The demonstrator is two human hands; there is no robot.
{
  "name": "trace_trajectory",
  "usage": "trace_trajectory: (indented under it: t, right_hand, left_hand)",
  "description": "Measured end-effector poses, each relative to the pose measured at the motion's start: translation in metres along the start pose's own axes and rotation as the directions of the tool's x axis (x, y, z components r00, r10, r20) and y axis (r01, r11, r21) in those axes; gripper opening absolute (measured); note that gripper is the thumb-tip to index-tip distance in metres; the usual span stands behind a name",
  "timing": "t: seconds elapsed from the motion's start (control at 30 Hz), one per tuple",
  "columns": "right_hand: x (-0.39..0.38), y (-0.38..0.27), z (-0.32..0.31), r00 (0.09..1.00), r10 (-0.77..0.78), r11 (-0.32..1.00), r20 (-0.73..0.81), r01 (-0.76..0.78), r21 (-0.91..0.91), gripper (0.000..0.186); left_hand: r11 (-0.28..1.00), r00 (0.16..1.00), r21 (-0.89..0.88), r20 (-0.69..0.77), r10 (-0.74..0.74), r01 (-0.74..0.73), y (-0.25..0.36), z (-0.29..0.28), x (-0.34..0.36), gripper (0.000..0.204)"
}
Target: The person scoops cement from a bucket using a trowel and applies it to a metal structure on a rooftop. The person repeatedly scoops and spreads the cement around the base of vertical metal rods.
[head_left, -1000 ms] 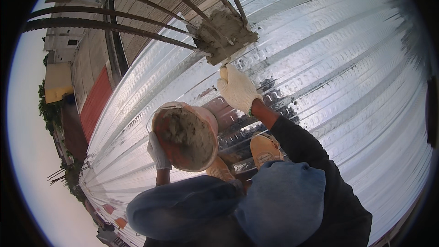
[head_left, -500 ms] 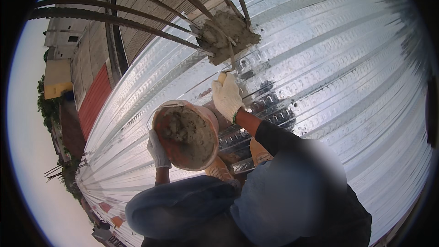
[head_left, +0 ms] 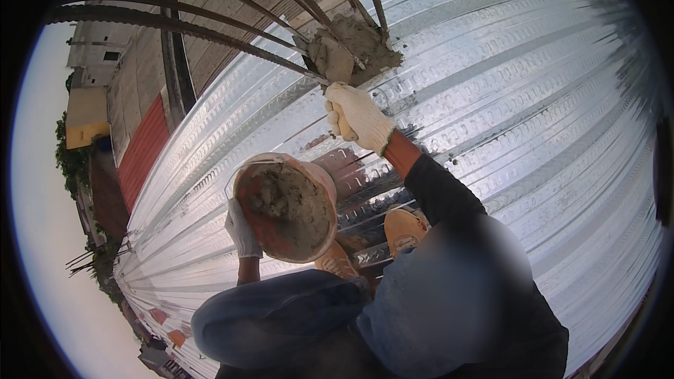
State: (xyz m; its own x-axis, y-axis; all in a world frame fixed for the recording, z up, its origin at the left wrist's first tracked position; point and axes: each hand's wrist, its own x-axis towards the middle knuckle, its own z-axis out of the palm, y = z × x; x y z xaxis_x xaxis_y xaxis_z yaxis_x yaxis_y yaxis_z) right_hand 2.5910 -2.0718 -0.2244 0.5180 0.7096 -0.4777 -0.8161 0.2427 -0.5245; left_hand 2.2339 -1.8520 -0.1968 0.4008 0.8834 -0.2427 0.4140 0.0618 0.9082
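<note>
My right hand point(head_left: 359, 118), in a white knit glove, is closed around the handle of a trowel. The trowel's mortar-smeared blade point(head_left: 334, 62) lies against a mound of wet mortar point(head_left: 361, 38) at the foot of several steel bars. Lower left, my gloved left hand point(head_left: 243, 230) grips the side of an orange-red bucket point(head_left: 324, 186), which tilts toward me. Grey mortar point(head_left: 302, 207) coats the inside of the bucket. Most of the trowel handle is hidden in my right fist, and part of my left hand is behind the bucket wall.
Ribbed rebars point(head_left: 189, 28) rise from the mortar and reach toward the upper left. Shiny corrugated metal decking point(head_left: 533, 119) spreads all around. My shoes point(head_left: 405, 228) rest on it behind the bucket. A red roof panel point(head_left: 142, 151) and buildings lie beyond the left edge.
My right hand has moved up and slightly right, toward the bars. The trowel blade now lies turned flat against the mortar. My left hand and the bucket have stayed put.
</note>
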Motion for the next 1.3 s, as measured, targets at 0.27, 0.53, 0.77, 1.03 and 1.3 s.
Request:
trace_trajectory:
  t: [0.27, 0.53, 0.77, 1.03, 1.3]
  right_hand:
    - [0.052, -0.019, -0.035, 0.94, -0.338, 0.338, -0.04, 0.081, -0.938, 0.031]
    - [-0.013, 0.001, -0.008, 0.936, -0.352, 0.388, -0.008, 0.138, -0.911, 0.043]
    - [0.023, -0.004, -0.027, 0.964, -0.264, 0.453, -0.037, 0.09, -0.887, 0.048]
    - [0.021, 0.051, 0.003, 0.929, -0.3, 0.759, -0.215, 0.096, -0.644, 0.033]
    - [0.104, 0.055, -0.086, 0.782, -0.538, 0.341, 0.315, 0.544, -0.767, 0.027]
  left_hand:
    - [1.0, 0.999, -0.007, 0.041, -0.027, 0.027, 0.003, 0.029, 0.001, 0.053]
    - [0.999, 1.0, 0.032, -0.012, -0.003, 0.004, 0.007, 0.008, -0.005, 0.051]
    - [1.0, 1.0, -0.023, 0.014, -0.012, 0.013, 0.008, 0.018, -0.004, 0.052]
    - [1.0, 1.0, 0.02, -0.01, -0.011, 0.012, -0.002, -0.011, 0.0, 0.052]
    - [1.0, 0.996, -0.01, 0.089, -0.008, 0.009, -0.003, 0.044, 0.002, 0.052]
